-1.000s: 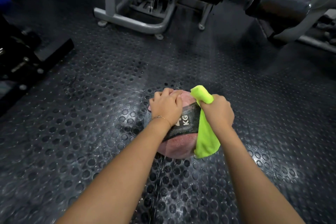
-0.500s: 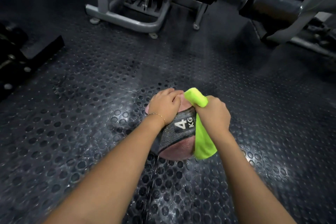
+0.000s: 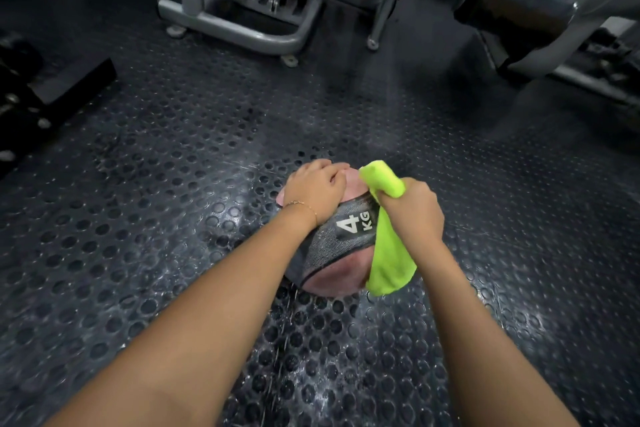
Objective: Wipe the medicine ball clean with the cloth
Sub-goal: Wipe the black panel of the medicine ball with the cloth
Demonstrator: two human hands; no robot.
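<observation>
**Wiping a ball on a gym floor**

Far left, on the studded floor (image 3: 156, 184): dark gear, too dim to name. Mid-frame, resting on that floor: the ball (image 3: 332, 274), pink with a grey band marked "4 KG". Steadied from the left by the left hand (image 3: 317, 189), fingers curved over its top, thin bracelet (image 3: 306, 206) at the wrist. Pressed to its right side: the cloth (image 3: 391, 253), lime green. Bunched in the fist of the right hand (image 3: 414, 215), one end poking up past the knuckles, the rest hanging down. Behind, towards the right: a grey machine frame (image 3: 242, 31) with black rollers (image 3: 519, 3).
</observation>
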